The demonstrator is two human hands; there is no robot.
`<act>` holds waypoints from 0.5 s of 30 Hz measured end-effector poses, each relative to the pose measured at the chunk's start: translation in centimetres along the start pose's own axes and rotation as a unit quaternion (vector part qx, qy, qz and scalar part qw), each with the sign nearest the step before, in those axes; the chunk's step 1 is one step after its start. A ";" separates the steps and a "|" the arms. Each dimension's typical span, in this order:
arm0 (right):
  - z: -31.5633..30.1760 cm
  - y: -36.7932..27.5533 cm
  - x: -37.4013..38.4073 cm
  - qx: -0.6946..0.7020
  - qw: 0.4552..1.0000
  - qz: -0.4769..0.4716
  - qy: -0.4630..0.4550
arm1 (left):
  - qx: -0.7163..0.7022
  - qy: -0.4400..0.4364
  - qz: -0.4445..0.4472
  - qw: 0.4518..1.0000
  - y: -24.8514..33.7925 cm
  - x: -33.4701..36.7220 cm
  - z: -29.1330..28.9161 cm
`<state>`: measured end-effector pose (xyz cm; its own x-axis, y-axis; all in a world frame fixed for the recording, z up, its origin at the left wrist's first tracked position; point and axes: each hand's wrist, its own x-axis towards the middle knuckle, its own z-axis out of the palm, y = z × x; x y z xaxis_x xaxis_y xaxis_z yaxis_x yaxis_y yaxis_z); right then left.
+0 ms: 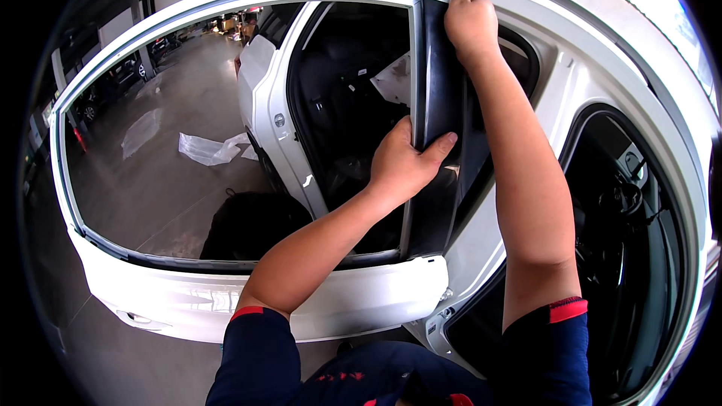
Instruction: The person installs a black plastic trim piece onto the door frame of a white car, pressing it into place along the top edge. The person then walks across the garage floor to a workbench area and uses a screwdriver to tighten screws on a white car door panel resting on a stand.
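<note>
A white car door (338,297) stands swung out from the car body, its window opening without glass. Along the upright edge of its window frame runs a black pillar trim strip (438,68). My left hand (406,162) is wrapped round this upright about halfway down, fingers through the window opening and thumb laid across the black strip. Higher up, my right hand (471,21) is closed at the strip's top end, by the upper corner of the frame, thumb pointing up. What its fingertips press on is hidden.
The white car body (556,98) with another window (628,256) is close on the right. Behind the door lies an open doorway with a dark interior (350,68). Clear plastic sheets (207,149) lie on the grey floor (180,90); a dark object (252,225) sits below the window opening.
</note>
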<state>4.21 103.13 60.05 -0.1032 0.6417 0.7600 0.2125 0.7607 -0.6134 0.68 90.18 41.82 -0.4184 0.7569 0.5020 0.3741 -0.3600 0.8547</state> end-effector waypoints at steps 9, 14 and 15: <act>1.4 1.5 1.7 -0.042 0.996 -0.027 0.068 | 0.032 0.002 0.006 0.999 0.3 0.1 -0.4; 0.7 1.5 4.3 -0.169 0.976 -0.139 0.018 | 0.029 -0.020 -0.018 0.999 -0.1 0.7 -0.7; 1.0 1.0 4.7 -0.157 0.969 -0.190 0.035 | 0.021 -0.016 -0.017 1.000 -0.1 0.8 -0.7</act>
<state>2.91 107.00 62.83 -0.1676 0.3053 0.9374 0.4589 0.8657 -0.1999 -0.26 90.45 42.23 -0.4055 0.7848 0.4687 0.3947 -0.3122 0.8642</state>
